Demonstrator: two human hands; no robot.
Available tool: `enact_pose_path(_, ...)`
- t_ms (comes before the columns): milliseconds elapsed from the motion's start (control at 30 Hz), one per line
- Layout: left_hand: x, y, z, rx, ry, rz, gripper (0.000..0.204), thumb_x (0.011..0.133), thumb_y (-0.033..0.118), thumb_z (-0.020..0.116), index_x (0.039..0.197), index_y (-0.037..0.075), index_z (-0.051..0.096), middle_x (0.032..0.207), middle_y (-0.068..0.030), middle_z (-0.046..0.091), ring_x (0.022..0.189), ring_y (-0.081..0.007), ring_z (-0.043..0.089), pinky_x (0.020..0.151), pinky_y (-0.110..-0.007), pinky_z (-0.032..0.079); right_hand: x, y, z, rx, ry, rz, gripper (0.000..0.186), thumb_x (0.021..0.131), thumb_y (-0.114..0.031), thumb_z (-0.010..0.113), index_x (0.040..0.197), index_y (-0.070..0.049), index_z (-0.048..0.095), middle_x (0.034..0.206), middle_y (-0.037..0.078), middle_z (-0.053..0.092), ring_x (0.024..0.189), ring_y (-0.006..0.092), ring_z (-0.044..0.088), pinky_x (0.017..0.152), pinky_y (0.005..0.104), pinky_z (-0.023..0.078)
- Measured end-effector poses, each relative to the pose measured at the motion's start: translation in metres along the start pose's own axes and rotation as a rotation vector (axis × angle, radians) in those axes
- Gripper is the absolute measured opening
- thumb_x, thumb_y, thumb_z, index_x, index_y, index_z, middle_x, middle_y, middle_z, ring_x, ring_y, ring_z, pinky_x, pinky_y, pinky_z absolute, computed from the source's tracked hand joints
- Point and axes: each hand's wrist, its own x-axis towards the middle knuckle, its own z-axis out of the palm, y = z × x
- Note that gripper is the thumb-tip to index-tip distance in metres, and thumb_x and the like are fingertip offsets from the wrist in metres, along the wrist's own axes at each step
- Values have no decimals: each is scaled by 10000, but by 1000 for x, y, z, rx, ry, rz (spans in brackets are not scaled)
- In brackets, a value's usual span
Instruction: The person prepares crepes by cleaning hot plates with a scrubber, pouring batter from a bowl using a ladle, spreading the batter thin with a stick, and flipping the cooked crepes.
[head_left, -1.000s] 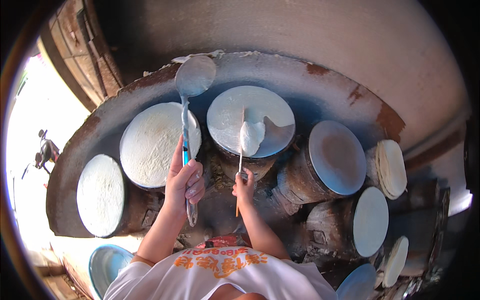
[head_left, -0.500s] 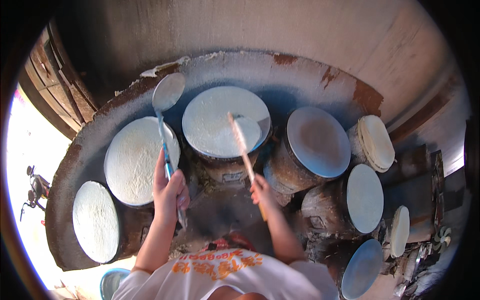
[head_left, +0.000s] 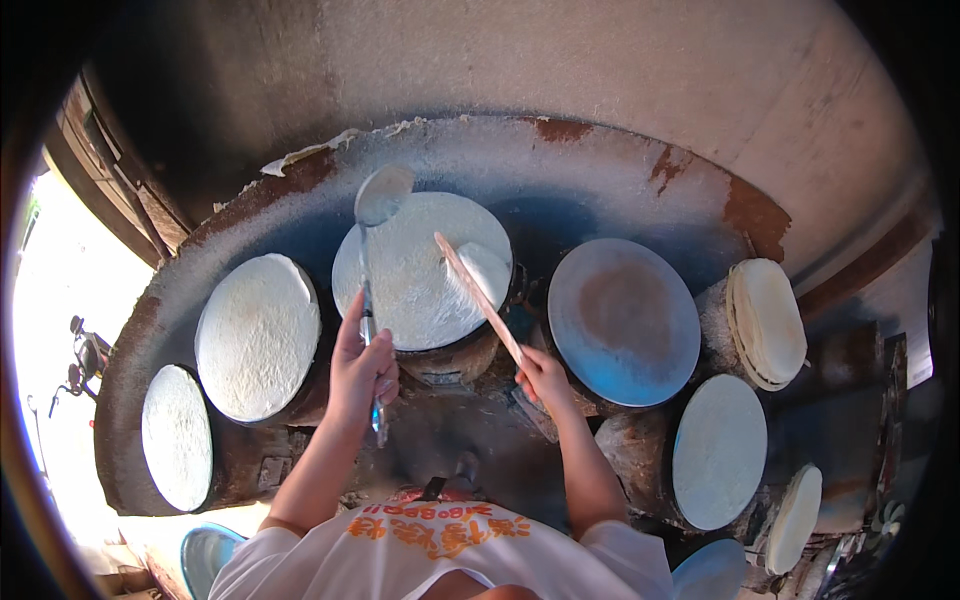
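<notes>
My left hand [head_left: 362, 370] is closed round the handle of a metal ladle [head_left: 383, 195], whose bowl is over the upper edge of the middle round griddle. My right hand [head_left: 540, 375] grips a wooden spreading stick [head_left: 470, 285], its far end on the white batter that coats this griddle [head_left: 405, 270]. A thicker mound of batter [head_left: 485, 263] lies beside the stick, toward the griddle's right. To the left are two batter-covered griddles [head_left: 257, 337] [head_left: 176, 437]. Just right of my right hand is a griddle [head_left: 622, 320] with a bare, brown-stained top.
A stack of pale flatbreads [head_left: 767, 320] sits at the upper right, a pale griddle [head_left: 720, 450] below it, another stack [head_left: 795, 515] lower down. A blue basin [head_left: 205, 555] stands at lower left. A curved, rusty metal surround [head_left: 620, 150] backs the griddles. A bicycle-like vehicle [head_left: 85, 360] is outside at left.
Batter now coats more of the middle griddle, covering the bare patch. The wooden stick has swung to a slant, tip up-left. My view has shifted, moving the griddles within the frame.
</notes>
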Motion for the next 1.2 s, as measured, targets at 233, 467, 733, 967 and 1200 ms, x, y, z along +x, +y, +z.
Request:
enact_pose_path(233,23,4,25,-238,-88,-203,583,957,111,466,1464,279,232,648,15,376,427,-51,341,370,-192,285,9,-38,27,-768,477,-530,279,881,-168,570,1144,-89,616,706,191,618,638,368,614,565,455,491)
enact_pose_path(467,80,-4,13,-514,-54,-376,340,964,189,502,1295,236,439,654,33,388,435,-19,344,362,-175,309,25,-25,25,-1039,462,-544,304,894,-220,547,1174,-109,595,592,180,584,557,350,611,486,460,469)
enact_pose_path(733,103,-15,-12,-942,-41,-635,166,959,192,513,814,142,448,597,43,399,458,-49,412,405,-198,365,21,-45,8,-985,208,-554,276,896,-229,527,1127,-100,607,747,201,642,664,380,627,598,494,501)
enact_pose_path(967,81,-54,-16,-746,128,-520,113,935,140,523,1002,224,489,576,37,375,463,-62,394,383,-196,334,-30,14,75,17,216,153,288,958,-174,456,1236,-157,530,570,3,516,398,90,458,338,271,368)
enact_pose_path(1200,25,-83,-22,-1428,-34,-687,326,936,228,494,642,125,398,483,50,354,368,-64,372,374,-215,364,-23,-37,120,-614,279,-589,306,920,-217,540,1204,-111,582,840,157,636,734,273,622,668,383,496)
